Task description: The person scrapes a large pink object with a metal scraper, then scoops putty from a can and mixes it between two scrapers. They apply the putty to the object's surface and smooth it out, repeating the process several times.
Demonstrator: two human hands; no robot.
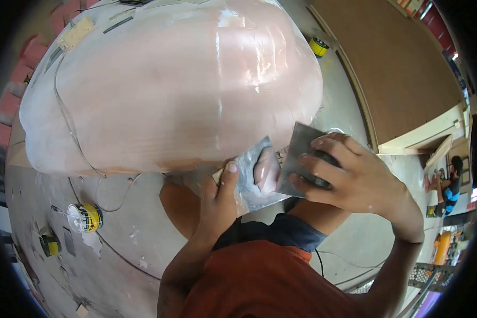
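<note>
My left hand [222,193] grips a flat metal plate [244,183] by its left side, thumb on top. A lump of pinkish paste [267,169] lies on that plate. In my right hand [350,175] is a square grey metal spreader [294,164], its fingers bent over the dark grip. The spreader's left edge is beside the paste; whether it touches the plate is hard to tell. Beyond both hands stands a large rounded pale pink form [159,90], with shiny patches at its upper right.
On the floor at left are an open tub [85,218] and a dark yellow-labelled can [50,244]. A cable [61,103] crosses the form. A sander-like tool [77,33] rests on it. A large brown board [392,69] stands right; a person [451,188] is farther off.
</note>
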